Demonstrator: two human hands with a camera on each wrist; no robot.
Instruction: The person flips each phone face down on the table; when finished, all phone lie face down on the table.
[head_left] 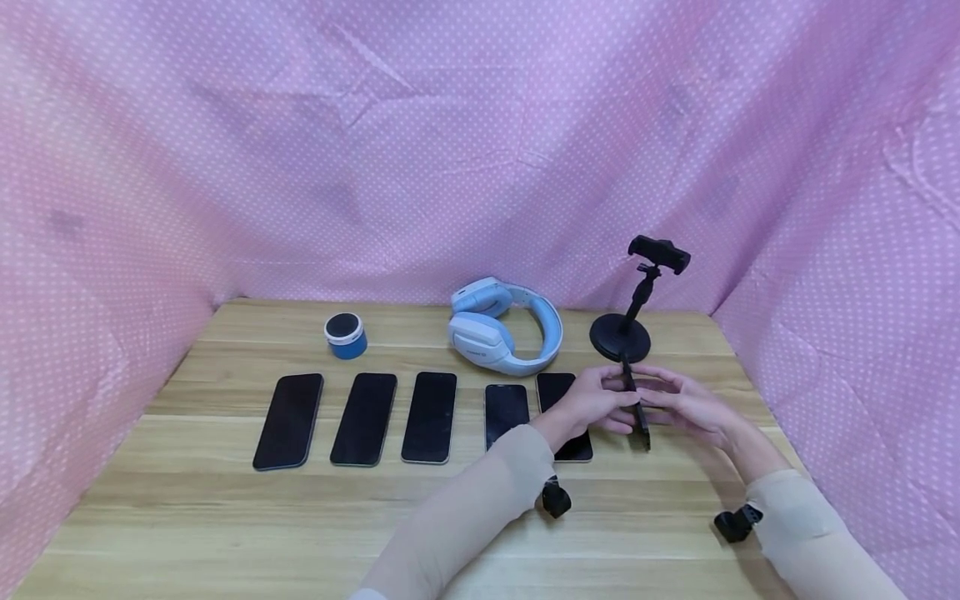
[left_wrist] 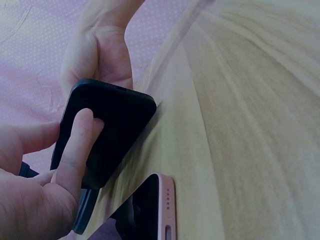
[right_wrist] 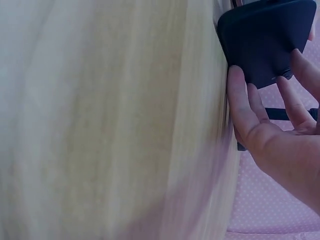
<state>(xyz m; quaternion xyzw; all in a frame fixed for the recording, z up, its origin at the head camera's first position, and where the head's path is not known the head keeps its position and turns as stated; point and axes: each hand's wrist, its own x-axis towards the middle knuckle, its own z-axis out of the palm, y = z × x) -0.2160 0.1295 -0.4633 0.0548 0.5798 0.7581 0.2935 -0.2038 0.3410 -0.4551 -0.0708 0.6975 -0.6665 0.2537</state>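
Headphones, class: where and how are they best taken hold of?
Probably by the right-hand curve of the headband, coming from above on that side: it is slim there and its open loop leaves room for fingers, while the bulkier earcups lie to the left.

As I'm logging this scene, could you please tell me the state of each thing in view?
Held phone: tilted edge-up, between the hands
Left hand: holding the phone
Right hand: holding the phone
Five other phones: flat, screens dark
Headphones: lying down, unworn
Phone stand: upright, clamp empty
Speaker: upright
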